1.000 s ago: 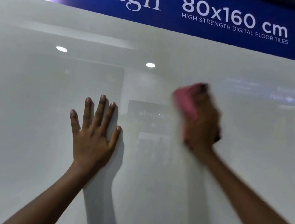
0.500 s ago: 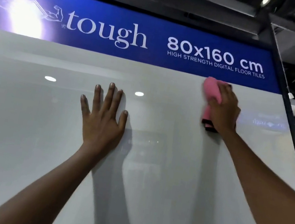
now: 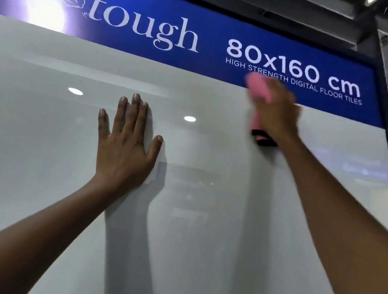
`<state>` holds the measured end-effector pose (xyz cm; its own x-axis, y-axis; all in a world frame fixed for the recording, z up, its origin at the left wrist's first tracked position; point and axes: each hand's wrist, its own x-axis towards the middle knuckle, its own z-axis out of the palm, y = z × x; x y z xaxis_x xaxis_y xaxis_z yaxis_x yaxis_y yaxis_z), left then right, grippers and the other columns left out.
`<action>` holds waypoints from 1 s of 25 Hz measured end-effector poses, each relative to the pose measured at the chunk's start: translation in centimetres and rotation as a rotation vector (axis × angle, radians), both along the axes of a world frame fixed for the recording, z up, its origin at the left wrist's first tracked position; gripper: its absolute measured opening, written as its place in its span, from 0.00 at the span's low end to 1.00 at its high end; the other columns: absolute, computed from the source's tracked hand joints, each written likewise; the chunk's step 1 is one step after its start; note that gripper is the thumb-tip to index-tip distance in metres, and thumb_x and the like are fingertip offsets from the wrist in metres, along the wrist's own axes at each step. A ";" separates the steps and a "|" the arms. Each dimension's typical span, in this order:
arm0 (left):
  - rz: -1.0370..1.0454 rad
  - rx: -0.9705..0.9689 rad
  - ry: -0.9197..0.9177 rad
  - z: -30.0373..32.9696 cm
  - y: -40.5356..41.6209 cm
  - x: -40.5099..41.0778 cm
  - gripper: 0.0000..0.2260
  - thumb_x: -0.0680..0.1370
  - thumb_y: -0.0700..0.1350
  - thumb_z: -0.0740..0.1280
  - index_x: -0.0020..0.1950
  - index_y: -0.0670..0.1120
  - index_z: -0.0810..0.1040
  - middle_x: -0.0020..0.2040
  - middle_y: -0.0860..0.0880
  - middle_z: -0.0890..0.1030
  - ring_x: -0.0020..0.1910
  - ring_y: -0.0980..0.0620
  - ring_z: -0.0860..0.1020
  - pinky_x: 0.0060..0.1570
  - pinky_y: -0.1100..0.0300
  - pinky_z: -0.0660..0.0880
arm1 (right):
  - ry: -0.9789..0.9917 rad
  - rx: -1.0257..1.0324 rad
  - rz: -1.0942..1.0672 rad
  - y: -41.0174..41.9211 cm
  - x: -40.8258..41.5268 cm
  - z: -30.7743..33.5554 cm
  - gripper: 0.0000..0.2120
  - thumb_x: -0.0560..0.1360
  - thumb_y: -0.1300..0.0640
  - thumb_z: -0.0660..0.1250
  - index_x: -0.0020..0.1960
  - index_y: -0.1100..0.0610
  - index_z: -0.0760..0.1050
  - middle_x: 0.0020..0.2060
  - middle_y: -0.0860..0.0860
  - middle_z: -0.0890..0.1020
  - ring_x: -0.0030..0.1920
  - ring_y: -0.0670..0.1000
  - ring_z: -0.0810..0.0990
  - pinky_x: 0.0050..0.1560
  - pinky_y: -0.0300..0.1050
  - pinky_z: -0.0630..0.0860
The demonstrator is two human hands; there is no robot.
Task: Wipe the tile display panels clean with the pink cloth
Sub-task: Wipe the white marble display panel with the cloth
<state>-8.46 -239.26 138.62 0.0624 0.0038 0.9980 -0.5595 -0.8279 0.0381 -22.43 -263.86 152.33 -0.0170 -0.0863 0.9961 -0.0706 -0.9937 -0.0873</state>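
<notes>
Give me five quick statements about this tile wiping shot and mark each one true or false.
1. The left hand lies flat on the white tile panel with its fingers straight. True.
2. The right hand grips a blue cloth. False: it grips the pink cloth.
3. The pink cloth is at the panel's top edge, overlapping the blue banner. True.
4. The banner reads 60x120 cm. False: it reads 80x160 cm.
5. Both hands hold the cloth. False: only the right hand holds it; the left hand rests bare on the panel, apart from the cloth.
</notes>
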 end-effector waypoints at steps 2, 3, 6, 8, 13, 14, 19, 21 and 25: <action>-0.004 0.005 0.010 0.2 0.0 -0.2 0.33 0.78 0.61 0.40 0.80 0.47 0.41 0.80 0.50 0.39 0.78 0.51 0.37 0.75 0.46 0.35 | -0.070 0.174 -0.053 -3.8 -1.7 -1.6 0.25 0.80 0.51 0.58 0.76 0.53 0.61 0.75 0.52 0.63 0.71 0.60 0.63 0.66 0.55 0.61; -0.013 -0.004 0.024 0.2 0.0 -0.4 0.33 0.78 0.61 0.41 0.80 0.47 0.42 0.80 0.50 0.40 0.78 0.51 0.38 0.75 0.46 0.35 | -0.075 0.171 -0.083 -3.9 -1.6 -3.3 0.26 0.80 0.51 0.57 0.76 0.53 0.61 0.76 0.53 0.62 0.70 0.61 0.63 0.66 0.55 0.61; -0.081 -0.096 0.041 -0.3 -1.5 -1.8 0.33 0.78 0.59 0.43 0.80 0.46 0.47 0.80 0.50 0.43 0.79 0.49 0.41 0.75 0.46 0.37 | -0.037 -0.186 -0.043 -1.6 -0.1 -12.2 0.31 0.71 0.49 0.55 0.74 0.51 0.63 0.73 0.55 0.65 0.65 0.60 0.66 0.61 0.53 0.65; -0.128 -0.099 -0.023 -1.2 -5.0 -3.5 0.32 0.78 0.58 0.45 0.80 0.45 0.51 0.80 0.50 0.46 0.79 0.47 0.44 0.75 0.48 0.38 | 0.074 -0.573 -0.010 -2.6 0.3 -18.8 0.33 0.68 0.47 0.59 0.72 0.51 0.65 0.72 0.55 0.69 0.67 0.59 0.66 0.62 0.51 0.68; -0.092 -0.093 0.020 -2.4 -11.9 -5.2 0.31 0.78 0.61 0.42 0.80 0.50 0.48 0.80 0.54 0.46 0.79 0.46 0.41 0.75 0.45 0.39 | -0.082 -0.289 0.012 -14.4 -3.3 -12.8 0.32 0.70 0.47 0.58 0.73 0.54 0.67 0.73 0.56 0.68 0.72 0.62 0.65 0.64 0.63 0.70; -0.067 -0.104 0.025 -2.4 -12.1 -5.0 0.31 0.78 0.61 0.41 0.79 0.50 0.47 0.80 0.54 0.46 0.79 0.46 0.41 0.75 0.44 0.39 | -0.135 -0.116 -0.049 -16.2 -4.1 -10.1 0.33 0.71 0.46 0.56 0.74 0.54 0.66 0.75 0.56 0.66 0.73 0.63 0.63 0.64 0.64 0.68; -0.053 -0.110 0.021 -2.7 -11.9 -4.7 0.30 0.79 0.62 0.40 0.79 0.52 0.45 0.79 0.56 0.44 0.79 0.50 0.39 0.74 0.50 0.36 | -0.127 0.127 0.050 -14.6 -5.0 0.7 0.27 0.75 0.49 0.56 0.73 0.54 0.66 0.73 0.54 0.65 0.74 0.56 0.60 0.68 0.60 0.64; -0.070 -0.109 0.021 -2.6 -11.9 -4.9 0.28 0.79 0.60 0.39 0.79 0.53 0.45 0.79 0.57 0.44 0.79 0.50 0.40 0.74 0.51 0.36 | -0.090 -0.123 0.196 -10.5 -2.9 -0.5 0.25 0.73 0.49 0.54 0.68 0.53 0.71 0.69 0.53 0.71 0.70 0.55 0.67 0.65 0.57 0.67; -0.288 -0.129 0.045 -3.0 -10.9 -5.7 0.29 0.78 0.60 0.38 0.78 0.53 0.48 0.78 0.58 0.48 0.78 0.54 0.43 0.75 0.54 0.38 | 0.186 -0.722 0.144 -3.4 0.3 -12.9 0.30 0.70 0.46 0.56 0.71 0.51 0.71 0.72 0.52 0.70 0.74 0.54 0.65 0.59 0.49 0.67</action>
<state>-14.11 -250.15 135.63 0.1238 0.1064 0.9866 -0.7655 -0.6224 0.1632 -22.10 -267.27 139.43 0.1191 0.6000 0.7911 0.1147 -0.7997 0.5893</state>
